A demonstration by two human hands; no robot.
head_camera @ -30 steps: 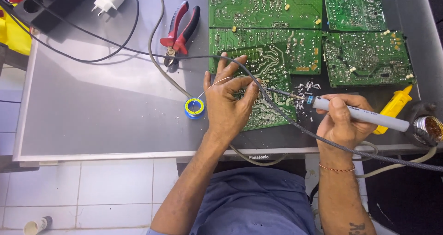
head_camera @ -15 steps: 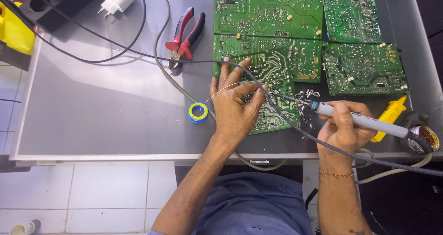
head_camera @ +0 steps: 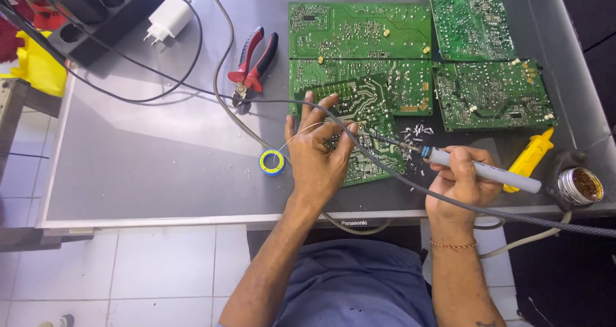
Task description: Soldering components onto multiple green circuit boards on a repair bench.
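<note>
while the left hand (head_camera: 317, 157) lies flat w/ fingers spread on the tilted board (head_camera: 359, 131), it pinches a thin solder wire (head_camera: 301, 129) between thumb and forefinger; the wire runs in a curve back to the small blue-yellow spool (head_camera: 272, 163), which sits on the table just left of that hand. the right hand (head_camera: 459, 179) is closed around the grey iron (head_camera: 484, 171), held like a pen, tip pointing left to the board's right edge, between both hands. if the tip touches the board or the wire, i cannot tell. some small metal bits (head_camera: 416, 132) lie just above the tip.

beyond the left hand's fingers are more green boards: one wide board (head_camera: 359, 30) at top, another strip (head_camera: 401, 83) under it, and beyond the right hand two boards (head_camera: 491, 94), side by side w/ the others. a braided cable (head_camera: 513, 216) goes from the iron across the table edge, passing under the right wrist. right of the right hand is a yellow tool (head_camera: 529, 157), and further right a round tin (head_camera: 579, 185). far left beyond the left hand: red-black pliers (head_camera: 253, 60), a white charger (head_camera: 165, 19) and a black power strip (head_camera: 102, 16). the grey table (head_camera: 147, 160) holds all.
</note>
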